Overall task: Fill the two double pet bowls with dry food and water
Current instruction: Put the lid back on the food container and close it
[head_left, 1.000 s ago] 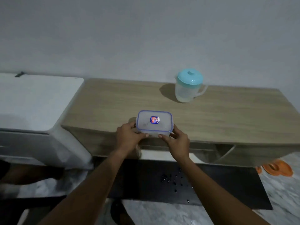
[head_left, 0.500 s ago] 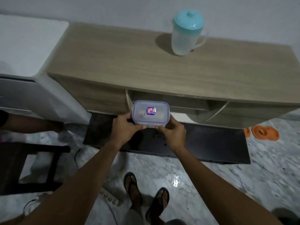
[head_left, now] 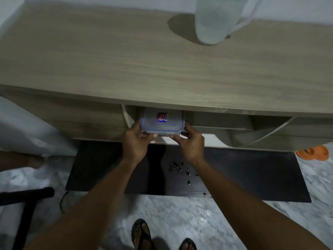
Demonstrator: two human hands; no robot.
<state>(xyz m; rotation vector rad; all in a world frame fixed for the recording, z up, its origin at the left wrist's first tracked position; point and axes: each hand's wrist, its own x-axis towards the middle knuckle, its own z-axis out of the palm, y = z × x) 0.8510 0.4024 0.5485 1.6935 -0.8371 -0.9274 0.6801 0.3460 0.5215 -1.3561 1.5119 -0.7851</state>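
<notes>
A clear lidded food container (head_left: 162,121) with a blue rim and a small red and blue label on its lid was held between both hands at the mouth of the open compartment under the wooden counter (head_left: 126,60). The left hand (head_left: 136,143) was closed on the container's near left corner, its grip narrow, thumb on the front edge and fingers hidden underneath. The right hand (head_left: 191,141) was closed on the near right corner in the same way, with the thumb laid along the front edge. The far half of the container was tucked beneath the counter's front lip, and whether it rested on the shelf inside could not be told.

A translucent water jug (head_left: 214,20) with a handle on its right side was seen upright at the back of the counter, well apart from the hands, its top cut off by the frame. A dark mat (head_left: 252,177) was laid on the marble floor in front of the counter, and scattered kibble pieces (head_left: 180,168) were seen on it just beside the right forearm. An orange double pet bowl (head_left: 313,152) was partly visible at the mat's far right edge, its contents not discernible. Two sandalled feet (head_left: 142,235) were seen at the bottom.
</notes>
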